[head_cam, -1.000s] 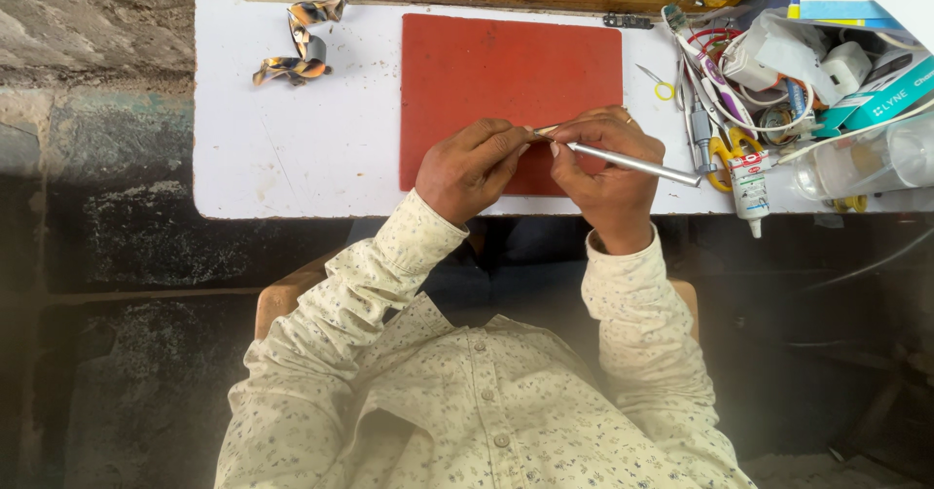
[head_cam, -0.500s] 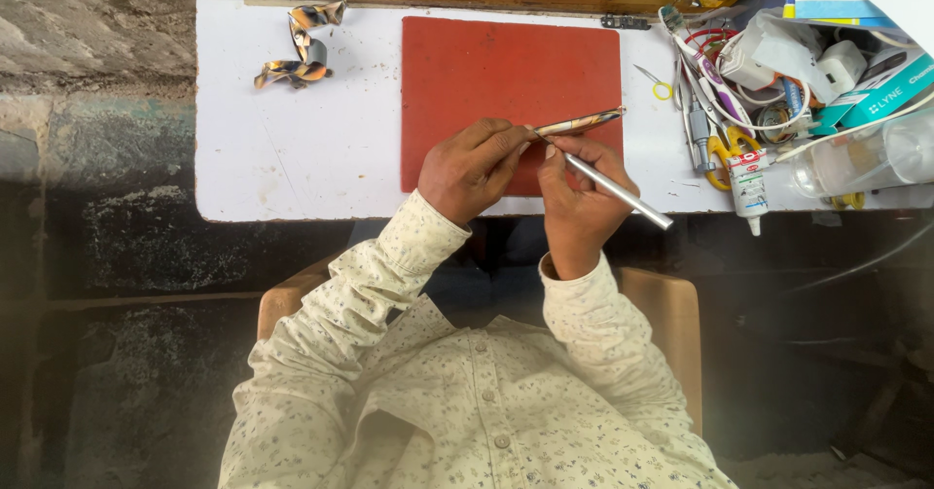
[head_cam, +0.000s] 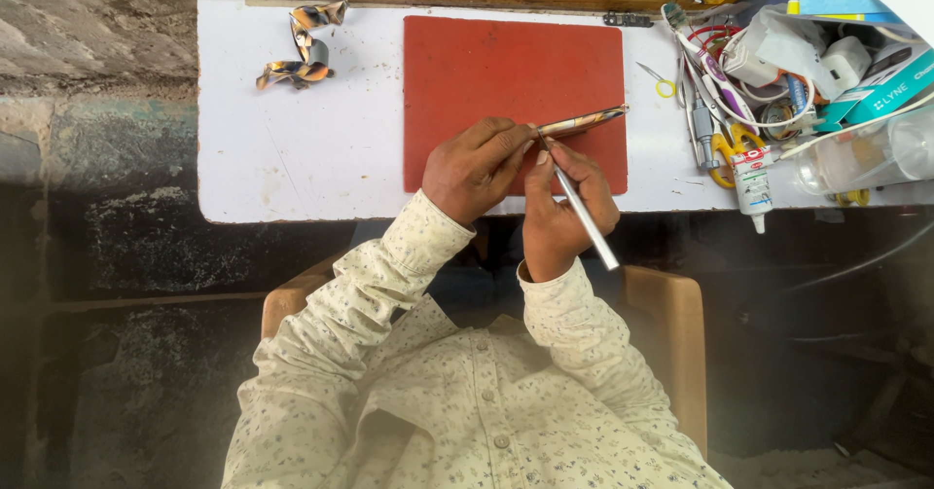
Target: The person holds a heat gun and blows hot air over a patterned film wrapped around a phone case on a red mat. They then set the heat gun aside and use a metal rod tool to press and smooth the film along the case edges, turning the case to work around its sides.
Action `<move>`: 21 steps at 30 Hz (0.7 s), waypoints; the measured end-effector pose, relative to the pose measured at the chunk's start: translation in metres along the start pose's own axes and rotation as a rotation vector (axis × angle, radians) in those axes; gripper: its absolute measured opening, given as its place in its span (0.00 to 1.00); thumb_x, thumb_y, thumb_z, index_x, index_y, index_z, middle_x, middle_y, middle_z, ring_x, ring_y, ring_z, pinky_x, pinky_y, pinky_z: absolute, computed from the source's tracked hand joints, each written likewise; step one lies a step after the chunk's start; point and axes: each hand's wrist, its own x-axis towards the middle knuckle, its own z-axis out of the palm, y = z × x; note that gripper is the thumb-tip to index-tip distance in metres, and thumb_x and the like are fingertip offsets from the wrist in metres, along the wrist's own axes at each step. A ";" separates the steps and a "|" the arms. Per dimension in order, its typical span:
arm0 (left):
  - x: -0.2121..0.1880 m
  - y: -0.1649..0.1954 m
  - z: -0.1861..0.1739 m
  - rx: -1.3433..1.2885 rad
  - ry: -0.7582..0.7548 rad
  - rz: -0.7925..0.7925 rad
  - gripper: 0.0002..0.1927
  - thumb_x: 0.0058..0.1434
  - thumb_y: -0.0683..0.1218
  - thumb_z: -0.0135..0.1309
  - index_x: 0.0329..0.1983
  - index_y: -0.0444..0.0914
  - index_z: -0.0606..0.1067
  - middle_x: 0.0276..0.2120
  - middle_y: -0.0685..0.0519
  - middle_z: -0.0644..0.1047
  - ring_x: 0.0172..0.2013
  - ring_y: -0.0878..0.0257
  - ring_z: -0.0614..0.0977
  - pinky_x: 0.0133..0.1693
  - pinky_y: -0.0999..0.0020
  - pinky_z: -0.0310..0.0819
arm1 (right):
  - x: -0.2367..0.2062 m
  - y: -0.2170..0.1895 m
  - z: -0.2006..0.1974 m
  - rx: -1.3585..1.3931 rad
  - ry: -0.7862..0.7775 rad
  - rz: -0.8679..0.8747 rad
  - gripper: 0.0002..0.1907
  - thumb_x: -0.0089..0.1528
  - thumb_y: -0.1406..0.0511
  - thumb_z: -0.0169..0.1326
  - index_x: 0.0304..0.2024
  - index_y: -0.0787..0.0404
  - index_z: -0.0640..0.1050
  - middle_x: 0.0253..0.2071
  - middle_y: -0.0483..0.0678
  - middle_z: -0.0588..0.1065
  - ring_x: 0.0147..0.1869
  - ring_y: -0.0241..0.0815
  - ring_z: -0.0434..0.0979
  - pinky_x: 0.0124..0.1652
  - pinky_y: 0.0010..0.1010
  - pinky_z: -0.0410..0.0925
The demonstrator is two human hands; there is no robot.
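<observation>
Fingers (head_cam: 506,144) of the left hand (head_cam: 477,168) pinch a slim, mottled strip (head_cam: 584,119) over the red mat (head_cam: 506,71); the right hand (head_cam: 564,207) grips a silver tool (head_cam: 587,221), its tip touching the strip. Scissors (head_cam: 720,148) lie right on the bench (head_cam: 292,158).

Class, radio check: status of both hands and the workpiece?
Left hand grips patterned strip over red mat. Right hand holds silver tool, tip at strip. Nothing between them.

Right hand (head_cam: 569,207) drawn back toward body, wrist bent, now just beside left hand (head_cam: 477,168). Silver tool (head_cam: 584,217) swung from lying toward 3 o'clock to steep slant, free end at 5 o'clock, tip at near end of patterned strip (head_cam: 582,120).
</observation>
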 end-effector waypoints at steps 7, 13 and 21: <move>0.000 0.001 0.000 -0.015 0.013 0.008 0.11 0.65 0.44 0.62 0.51 0.41 0.80 0.42 0.54 0.80 0.36 0.60 0.84 0.35 0.68 0.80 | -0.003 -0.005 0.000 -0.009 -0.047 -0.028 0.07 0.66 0.77 0.59 0.45 0.71 0.76 0.47 0.59 0.80 0.51 0.45 0.84 0.51 0.31 0.78; 0.002 0.001 0.000 -0.011 0.014 -0.006 0.10 0.65 0.44 0.61 0.50 0.41 0.79 0.41 0.54 0.80 0.36 0.60 0.85 0.34 0.69 0.80 | 0.001 -0.004 -0.001 0.035 -0.073 -0.038 0.06 0.66 0.77 0.58 0.45 0.71 0.75 0.49 0.59 0.79 0.53 0.46 0.83 0.54 0.31 0.78; 0.005 0.003 0.001 -0.030 0.038 -0.013 0.09 0.66 0.43 0.61 0.48 0.40 0.79 0.41 0.55 0.81 0.38 0.61 0.85 0.35 0.69 0.81 | 0.001 0.006 -0.002 0.064 -0.049 0.018 0.05 0.65 0.77 0.58 0.44 0.71 0.77 0.47 0.57 0.80 0.50 0.43 0.84 0.50 0.28 0.78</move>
